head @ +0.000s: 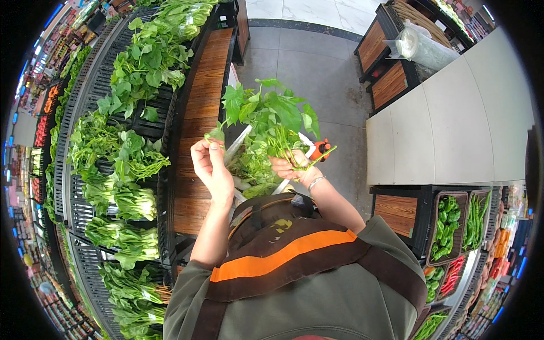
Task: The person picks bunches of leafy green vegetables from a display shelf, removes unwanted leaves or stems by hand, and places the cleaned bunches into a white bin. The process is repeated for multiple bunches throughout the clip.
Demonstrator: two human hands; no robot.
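A bunch of leafy greens [280, 110], which look like sweet potato leaves, spreads out above my right hand [293, 165]. The fingers of that hand are wrapped around its thin stems. My left hand [212, 168] is raised to the left, pinching a small green leaf [216, 132] on its stem between thumb and fingertips. Below both hands stands a white container [239, 142] filled with loose leaves [250, 170]. My arms and the bunch cover part of its rim. An orange spray bottle top [323, 148] shows just right of the container.
To my left, a black slatted rack [148, 117] carries several bundles of leafy vegetables above a wooden ledge [199, 114]. A pale square pillar [425, 136] rises at right. Green peppers [446, 225] fill a basket at lower right. Plastic bag rolls [429, 46] lie on a far stand.
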